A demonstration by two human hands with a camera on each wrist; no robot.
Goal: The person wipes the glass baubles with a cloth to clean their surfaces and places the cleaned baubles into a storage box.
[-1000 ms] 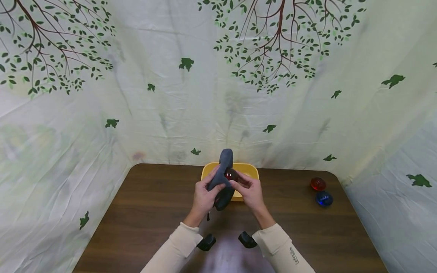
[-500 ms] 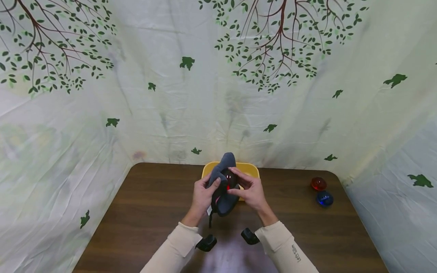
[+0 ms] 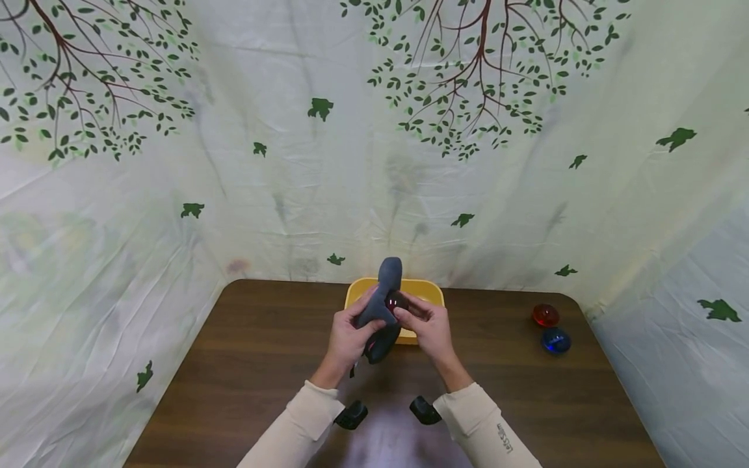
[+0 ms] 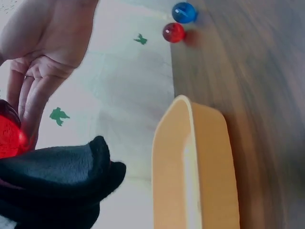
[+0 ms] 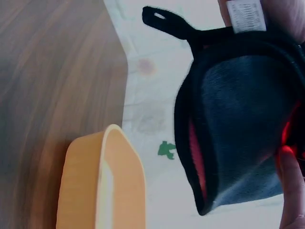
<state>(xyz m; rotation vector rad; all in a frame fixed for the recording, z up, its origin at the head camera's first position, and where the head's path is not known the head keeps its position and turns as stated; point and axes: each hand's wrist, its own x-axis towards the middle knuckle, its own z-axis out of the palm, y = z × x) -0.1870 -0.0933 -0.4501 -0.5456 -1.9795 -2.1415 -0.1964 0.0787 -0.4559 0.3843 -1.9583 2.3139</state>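
My left hand (image 3: 348, 338) grips a dark grey cloth (image 3: 389, 273) with black edging, raised over the table's far middle. In the right wrist view, this cloth (image 5: 248, 109) shows a hanging loop, a white label and a strip of pink inside. My right hand (image 3: 430, 325) holds a clear red ball (image 3: 396, 301) against the cloth, thumb and fingers around it. Part of the ball is hidden by the cloth and fingers. From the left wrist, the red ball (image 4: 9, 138) glows beside the right hand's fingers.
Behind the hands stands a yellow plastic tub (image 3: 424, 286), partly covered by them. At the table's right side lie another red ball (image 3: 545, 315) and a blue ball (image 3: 555, 340), close together. A leaf-printed sheet (image 3: 374, 195) hangs along the table's back edge.
Half a second ago the cloth was tilted and the right fingers were spread over the ball. Now the cloth has turned more upright and the thumb sits higher on the ball.
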